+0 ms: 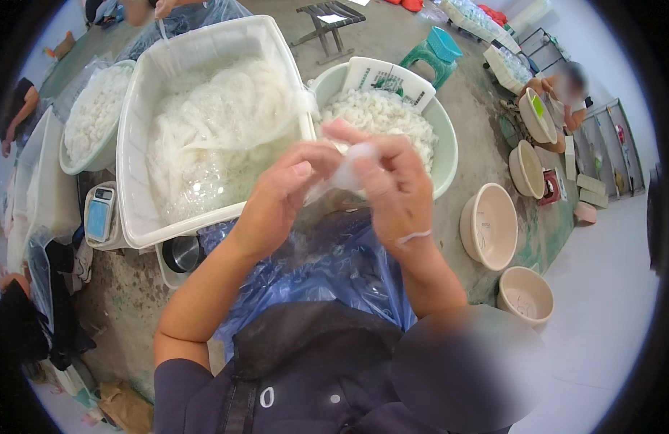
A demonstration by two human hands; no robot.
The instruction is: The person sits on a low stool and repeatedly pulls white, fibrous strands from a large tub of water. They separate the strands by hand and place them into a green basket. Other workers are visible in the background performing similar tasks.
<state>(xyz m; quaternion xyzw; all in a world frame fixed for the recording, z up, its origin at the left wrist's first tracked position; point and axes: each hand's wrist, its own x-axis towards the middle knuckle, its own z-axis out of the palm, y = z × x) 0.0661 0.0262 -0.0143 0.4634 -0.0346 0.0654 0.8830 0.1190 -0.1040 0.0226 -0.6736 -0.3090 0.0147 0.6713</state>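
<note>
Over the right-hand side of a white plastic tub (pixel 129 179), both my hands are raised close together. My right hand (pixel 402 187) pinches a small, translucent white fibre clump (pixel 345 172), blurred by motion. A thin drawn-out part of the clump reaches the curled fingers of my left hand (pixel 275 198). Inside the tub, loose white fibres (pixel 220 116) lie in water. Just beyond my right hand, a pale green basin (pixel 447 146) holds a heap of small white fibrous lumps (pixel 378 116). A printed white foam box piece (pixel 391 76) leans inside that basin.
A second basin of white lumps (pixel 96 103) stands left of the tub, beside a phone (pixel 100 214). A metal bowl (pixel 181 254) sits below. Several beige basins (pixel 489 227) line the right. Another person's hand (pixel 163 8) is at the tub's far corner; a person (pixel 565 103) sits far right.
</note>
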